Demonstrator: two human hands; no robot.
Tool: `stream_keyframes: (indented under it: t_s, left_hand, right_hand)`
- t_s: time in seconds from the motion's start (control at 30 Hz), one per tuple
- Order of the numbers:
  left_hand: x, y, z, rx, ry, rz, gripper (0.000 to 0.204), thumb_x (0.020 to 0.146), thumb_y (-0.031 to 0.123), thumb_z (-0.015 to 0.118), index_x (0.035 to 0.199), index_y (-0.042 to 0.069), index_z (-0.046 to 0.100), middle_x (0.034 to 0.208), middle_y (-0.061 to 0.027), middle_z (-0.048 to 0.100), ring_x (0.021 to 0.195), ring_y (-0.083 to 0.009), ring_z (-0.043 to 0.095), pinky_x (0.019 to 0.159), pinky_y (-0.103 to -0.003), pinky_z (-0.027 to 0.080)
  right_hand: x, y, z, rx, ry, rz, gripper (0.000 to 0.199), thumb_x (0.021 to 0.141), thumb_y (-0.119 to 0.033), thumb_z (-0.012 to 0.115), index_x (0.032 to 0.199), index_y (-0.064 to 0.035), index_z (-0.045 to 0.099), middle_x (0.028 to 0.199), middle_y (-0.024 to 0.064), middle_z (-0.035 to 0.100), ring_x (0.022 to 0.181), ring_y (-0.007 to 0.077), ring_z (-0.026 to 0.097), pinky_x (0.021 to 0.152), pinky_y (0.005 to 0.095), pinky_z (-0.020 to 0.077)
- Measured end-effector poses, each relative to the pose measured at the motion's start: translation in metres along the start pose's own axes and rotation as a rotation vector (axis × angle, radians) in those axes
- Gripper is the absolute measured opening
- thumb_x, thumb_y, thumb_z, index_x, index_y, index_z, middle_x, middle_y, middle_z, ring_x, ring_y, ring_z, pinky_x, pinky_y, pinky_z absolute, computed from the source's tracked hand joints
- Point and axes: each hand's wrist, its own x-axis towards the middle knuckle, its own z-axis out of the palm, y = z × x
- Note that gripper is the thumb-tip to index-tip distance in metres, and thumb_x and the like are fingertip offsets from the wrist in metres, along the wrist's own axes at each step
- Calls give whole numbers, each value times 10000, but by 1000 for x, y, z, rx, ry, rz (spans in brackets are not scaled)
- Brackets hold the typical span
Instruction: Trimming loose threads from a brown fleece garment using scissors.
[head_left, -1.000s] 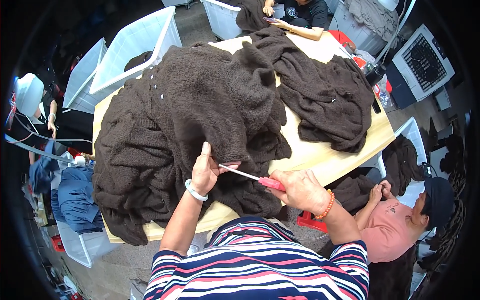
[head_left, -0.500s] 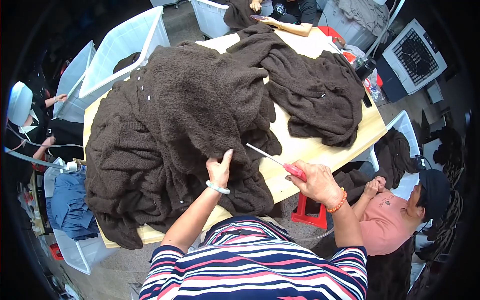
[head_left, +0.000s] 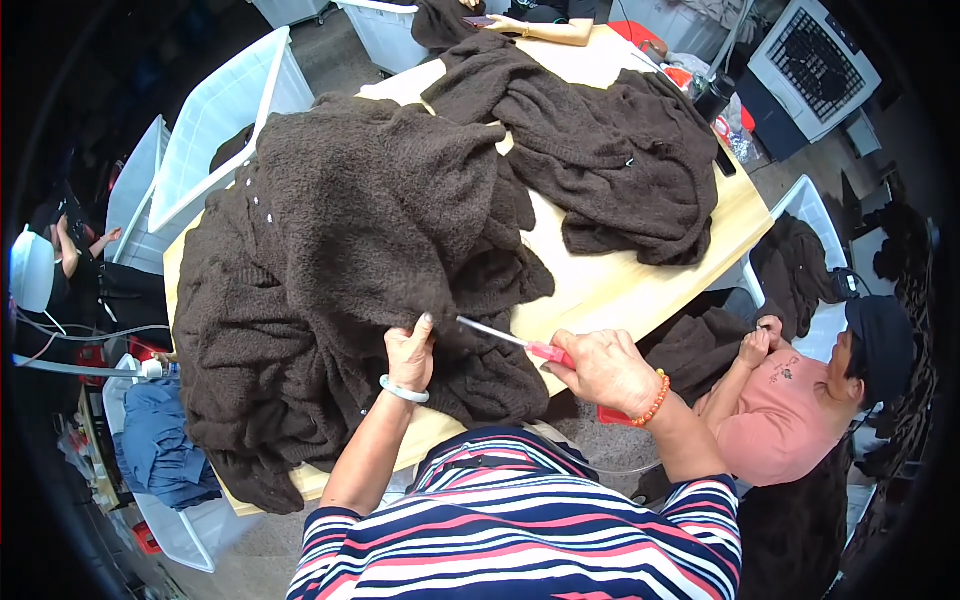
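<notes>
A dark brown fuzzy knit garment (head_left: 370, 200) with small white buttons lies heaped over the left of the wooden table. My left hand (head_left: 409, 358) grips its near edge, thumb up and the other fingers hidden partly by the cloth. In my right hand (head_left: 612, 372) is a red-handled tool with a long thin metal rod (head_left: 493, 332), fingers wrapped round the handle. The rod points left, and its tip meets the cloth just beside my left thumb. A second brown knit garment (head_left: 620, 160) is spread across the far right of the table.
White plastic bins (head_left: 285, 90) stand round the wooden table (head_left: 600, 310); one at left holds blue cloth (head_left: 165, 440). A person in a pink top (head_left: 780, 420) sits close at my right. A dark bottle (head_left: 713, 98) and a fan unit (head_left: 820, 75) are at the far right.
My right hand has brought the tool leftward, so its rod tip now reaches the garment by my left thumb. My left hand keeps its grip. The whole view has shifted slightly.
</notes>
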Motion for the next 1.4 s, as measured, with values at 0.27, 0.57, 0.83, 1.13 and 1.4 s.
stream_keyframes:
  t_s: [0.27, 0.57, 0.83, 1.13, 1.4]
  left_hand:
    - [9, -15, -12, 351, 264, 182, 432, 888, 241, 724, 1197, -31, 594, 1117, -89, 661, 990, -184, 620, 941, -308, 457]
    - [4, -43, -21, 700, 95, 279, 103, 882, 42, 678, 963, -20, 694, 925, -44, 715, 795, -119, 641, 737, -250, 502]
    - [0, -9, -12, 35, 41, -115, 131, 900, 85, 687, 1019, 31, 678, 945, -61, 710, 840, -182, 692, 798, -338, 566]
    - [-12, 1, -3, 64, -91, -59, 162, 928, 85, 642, 1060, -8, 652, 1043, -110, 687, 989, -272, 677, 978, -440, 518]
    - [-11, 4, -21, 464, -19, 210, 181, 949, 115, 614, 1060, -22, 650, 1032, -45, 672, 946, -121, 605, 889, -281, 471]
  right_hand:
    - [3, 12, 5, 78, 33, -40, 226, 865, -286, 667, 931, -80, 599, 715, 154, 656, 711, 358, 663, 643, 456, 508]
    - [-5, 25, 17, 102, 9, 55, 222, 869, -280, 667, 934, -81, 594, 746, 152, 664, 744, 365, 665, 662, 465, 504]
    - [-5, 5, 16, 4, -69, 20, 235, 874, -292, 650, 929, -69, 600, 709, 142, 667, 696, 337, 677, 638, 438, 514]
    - [1, -3, 13, 42, -134, -27, 246, 873, -296, 649, 889, -56, 597, 703, 148, 662, 700, 340, 673, 659, 441, 520]
    - [-2, -6, 13, 27, -125, -21, 243, 877, -301, 648, 900, -63, 600, 713, 147, 663, 723, 334, 677, 661, 429, 519]
